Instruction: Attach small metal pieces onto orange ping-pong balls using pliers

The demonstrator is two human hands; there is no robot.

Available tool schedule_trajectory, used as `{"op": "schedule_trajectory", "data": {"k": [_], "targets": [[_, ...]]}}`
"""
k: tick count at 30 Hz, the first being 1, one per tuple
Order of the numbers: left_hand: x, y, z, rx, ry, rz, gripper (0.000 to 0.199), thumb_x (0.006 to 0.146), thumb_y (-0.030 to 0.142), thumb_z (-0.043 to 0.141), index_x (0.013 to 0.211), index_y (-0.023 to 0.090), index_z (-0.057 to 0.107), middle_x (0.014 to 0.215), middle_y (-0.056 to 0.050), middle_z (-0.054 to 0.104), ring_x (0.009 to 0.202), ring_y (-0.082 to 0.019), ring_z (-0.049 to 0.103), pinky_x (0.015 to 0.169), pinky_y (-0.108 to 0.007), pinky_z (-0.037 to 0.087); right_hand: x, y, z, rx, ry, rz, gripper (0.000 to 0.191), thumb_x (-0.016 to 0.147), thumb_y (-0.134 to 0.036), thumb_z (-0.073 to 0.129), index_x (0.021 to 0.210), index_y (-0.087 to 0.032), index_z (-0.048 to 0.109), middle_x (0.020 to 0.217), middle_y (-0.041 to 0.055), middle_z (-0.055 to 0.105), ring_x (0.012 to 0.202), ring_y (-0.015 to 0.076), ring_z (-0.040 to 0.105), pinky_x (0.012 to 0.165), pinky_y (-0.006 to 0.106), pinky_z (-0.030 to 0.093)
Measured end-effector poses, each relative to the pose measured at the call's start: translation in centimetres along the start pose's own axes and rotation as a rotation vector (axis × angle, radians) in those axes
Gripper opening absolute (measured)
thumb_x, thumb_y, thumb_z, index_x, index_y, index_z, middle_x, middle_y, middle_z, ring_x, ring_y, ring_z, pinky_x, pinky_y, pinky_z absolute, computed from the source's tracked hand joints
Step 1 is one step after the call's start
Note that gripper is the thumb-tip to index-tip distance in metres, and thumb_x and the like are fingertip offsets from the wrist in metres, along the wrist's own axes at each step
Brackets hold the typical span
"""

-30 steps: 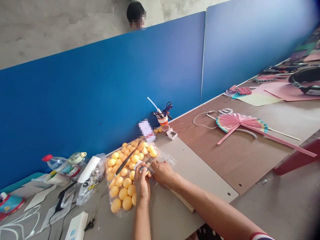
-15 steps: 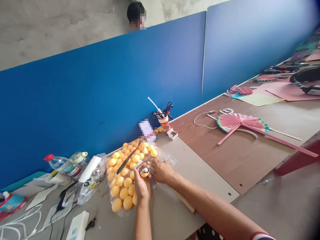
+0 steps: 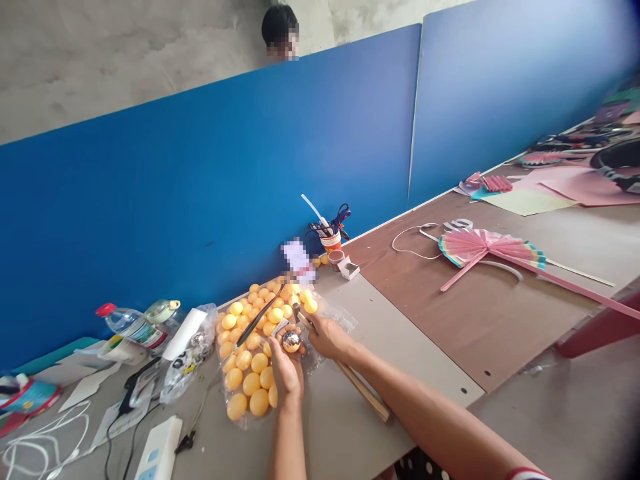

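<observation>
My left hand [image 3: 289, 370] is palm up over the bag, its fingers curled around a shiny metal ball [image 3: 291, 341]. Just to the right, my right hand [image 3: 327, 337] is closed on a slim wooden stick [image 3: 305, 321] with a dark end, which points up and left near the ball. Below my right forearm, a long piece of wood [image 3: 367, 395] slants down to the right; I cannot tell whether it joins the held stick. Under and behind both hands lies a clear plastic bag of orange balls [image 3: 251, 383], with a dark, narrow tool [image 3: 257, 320] across it.
On the left are a red-capped bottle [image 3: 133, 327], a white power strip [image 3: 159, 450] and cables. At the back stands a cup of tools [image 3: 331, 241] beside a small open box [image 3: 349, 268]. A pink paper fan [image 3: 487, 250] lies right. A blue partition [image 3: 200, 200] runs behind; another person's head [image 3: 280, 30] shows above.
The stick's dark end now shows above my right hand, which has tilted slightly upward. My left hand still holds the metal ball. The whole view has shifted a little.
</observation>
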State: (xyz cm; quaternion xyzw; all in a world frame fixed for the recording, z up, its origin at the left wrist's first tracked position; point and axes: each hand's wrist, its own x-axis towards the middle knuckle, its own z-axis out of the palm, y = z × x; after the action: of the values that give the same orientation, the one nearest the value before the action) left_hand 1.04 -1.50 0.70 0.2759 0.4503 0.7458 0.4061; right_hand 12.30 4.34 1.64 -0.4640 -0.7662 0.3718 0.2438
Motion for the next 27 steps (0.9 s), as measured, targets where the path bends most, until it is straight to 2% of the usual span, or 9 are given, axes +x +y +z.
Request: {"op": "schedule_trajectory", "data": {"k": [6, 10, 13, 17, 20, 25, 27], "targets": [[-0.1, 0.2, 0.2, 0.013, 0.004, -0.001, 0.064, 0.072, 0.079, 0.064, 0.085, 0.017, 0.07, 0.077, -0.002, 0.065, 0.051, -0.009, 0.048, 0.049, -0.023, 0.04, 0.5, 0.0, -0.2, 0.176, 0.037, 0.083, 0.03, 0.075, -0.013, 0.056, 0.103, -0.018, 0.064, 0.089, 0.0044, 0.069, 0.081, 0.0194, 0.061, 0.069, 0.026, 0.038], [0.0, -0.1, 0.1, 0.013, 0.031, 0.004, 0.063, 0.072, 0.078, 0.066, 0.089, 0.017, 0.071, 0.079, -0.003, 0.066, 0.056, -0.01, 0.05, 0.052, -0.023, 0.042, 0.7, 0.0, -0.3, 0.506, 0.035, 0.046, 0.022, 0.071, -0.016, 0.059, 0.093, -0.018, 0.061, 0.073, -0.0027, 0.059, 0.068, 0.0142, 0.053, 0.062, 0.025, 0.037], [0.1, -0.3, 0.0, 0.022, 0.047, 0.009, 0.061, 0.074, 0.074, 0.068, 0.094, 0.016, 0.071, 0.082, -0.004, 0.067, 0.061, -0.012, 0.051, 0.055, -0.024, 0.043, 0.8, 0.0, -0.4, 0.767, -0.033, 0.011, 0.017, 0.069, -0.021, 0.063, 0.085, -0.019, 0.057, 0.064, -0.0062, 0.053, 0.059, 0.0112, 0.048, 0.055, 0.024, 0.035], [0.2, -0.4, -0.1, 0.059, 0.028, 0.026, 0.06, 0.076, 0.073, 0.066, 0.098, 0.017, 0.072, 0.084, -0.005, 0.067, 0.063, -0.014, 0.051, 0.055, -0.025, 0.042, 1.3, 0.3, -0.2, 1.055, -0.133, -0.013, 0.027, 0.062, -0.029, 0.072, 0.08, -0.019, 0.054, 0.061, -0.0067, 0.055, 0.05, 0.0086, 0.047, 0.051, 0.024, 0.033], [0.2, -0.5, -0.2, 0.065, 0.013, 0.023, 0.059, 0.077, 0.072, 0.065, 0.099, 0.017, 0.073, 0.087, -0.006, 0.068, 0.065, -0.014, 0.052, 0.056, -0.025, 0.042, 1.4, 0.5, -0.3, 1.242, -0.221, -0.043, 0.033, 0.063, -0.032, 0.075, 0.086, -0.017, 0.057, 0.057, -0.0065, 0.055, 0.046, 0.008, 0.045, 0.049, 0.024, 0.031], [0.3, -0.8, -0.3, 0.027, 0.015, 0.007, 0.058, 0.074, 0.071, 0.069, 0.098, 0.018, 0.074, 0.09, -0.007, 0.07, 0.072, -0.017, 0.058, 0.06, -0.027, 0.045, 0.7, 0.3, -0.9, 1.384, -0.34, -0.088, 0.036, 0.066, -0.031, 0.078, 0.093, -0.016, 0.06, 0.048, -0.01, 0.049, 0.038, 0.0055, 0.035, 0.046, 0.024, 0.027], [0.4, -0.9, -0.3, 0.016, 0.018, 0.0, 0.058, 0.073, 0.071, 0.071, 0.097, 0.019, 0.074, 0.092, -0.008, 0.071, 0.076, -0.019, 0.061, 0.063, -0.028, 0.048, 0.4, 0.1, -1.0, 1.38, -0.408, -0.1, 0.032, 0.068, -0.031, 0.077, 0.091, -0.015, 0.06, 0.048, -0.0096, 0.051, 0.037, 0.0054, 0.035, 0.048, 0.024, 0.031]]}}
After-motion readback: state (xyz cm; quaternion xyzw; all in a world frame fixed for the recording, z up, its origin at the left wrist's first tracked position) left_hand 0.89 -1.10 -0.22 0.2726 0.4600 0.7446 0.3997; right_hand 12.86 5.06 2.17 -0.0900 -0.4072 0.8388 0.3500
